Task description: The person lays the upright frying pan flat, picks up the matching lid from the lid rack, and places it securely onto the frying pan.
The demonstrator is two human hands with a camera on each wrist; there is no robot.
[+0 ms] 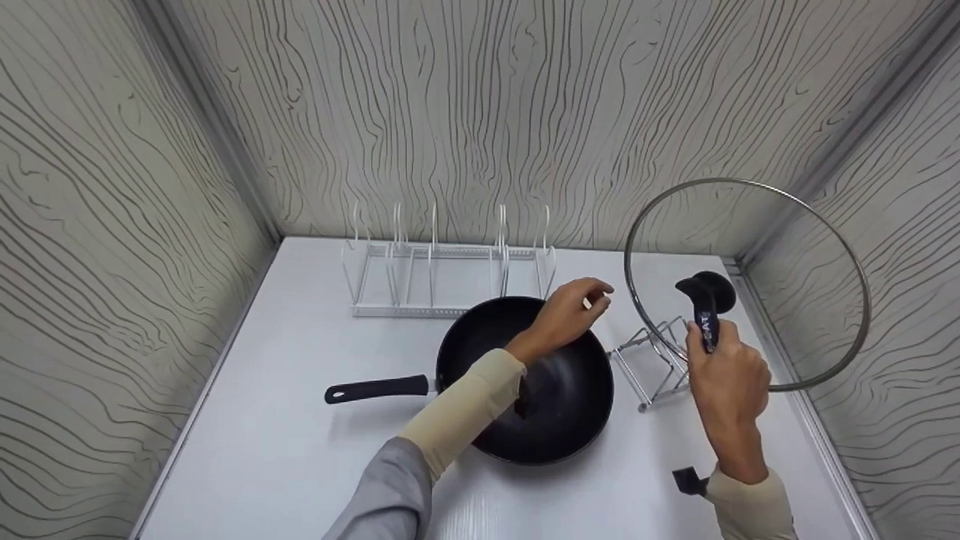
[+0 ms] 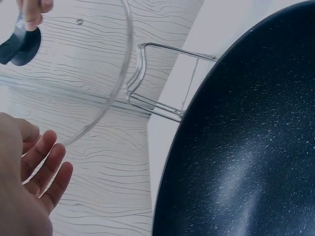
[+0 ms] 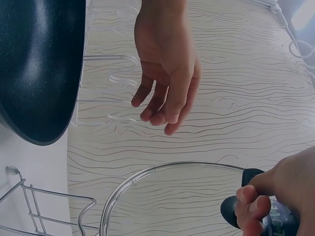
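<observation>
My right hand [image 1: 731, 375] grips the black handle [image 1: 705, 315] of a round glass lid [image 1: 862, 300] with a metal rim, raised at the right and tilted up. The left hand [image 1: 566, 311] hovers over the far right part of a black frying pan [image 1: 570, 405], its fingers loosely bent and holding nothing. In the left wrist view those fingers [image 2: 56, 182] appear beside the lid's rim, but I cannot tell whether they touch it. The pan's handle [image 1: 379, 389] points left.
Behind the pan stands a white wire rack [image 1: 409, 311] with upright dividers. A small metal wire stand [image 1: 637, 375] sits right of the pan, partly behind the lid. Wood-patterned walls [image 1: 465, 112] enclose the white table [image 1: 285, 450] at the back and sides.
</observation>
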